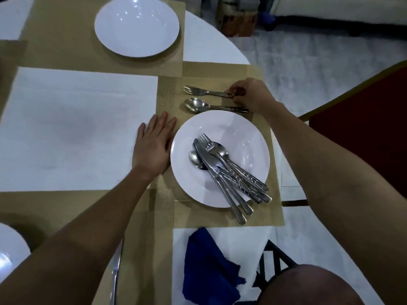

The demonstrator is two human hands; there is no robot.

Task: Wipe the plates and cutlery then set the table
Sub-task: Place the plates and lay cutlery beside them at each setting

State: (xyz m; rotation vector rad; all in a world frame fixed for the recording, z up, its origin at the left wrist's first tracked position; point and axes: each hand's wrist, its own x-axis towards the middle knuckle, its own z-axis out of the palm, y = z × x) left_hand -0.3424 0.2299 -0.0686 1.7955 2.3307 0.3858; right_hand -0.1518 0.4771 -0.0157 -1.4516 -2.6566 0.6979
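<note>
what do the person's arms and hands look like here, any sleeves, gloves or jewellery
Both arms are bare as far up as the frame shows, with no sleeves in view. The left hand and right hand wear no gloves, and no watch, bracelet or ring is visible.

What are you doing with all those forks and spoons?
Setting the table. The right hand is laying a fork on the placemat, just above a spoon already laid there. The left hand rests flat beside the plate, which holds a pile of cutlery. A blue cloth lies nearby.
</note>
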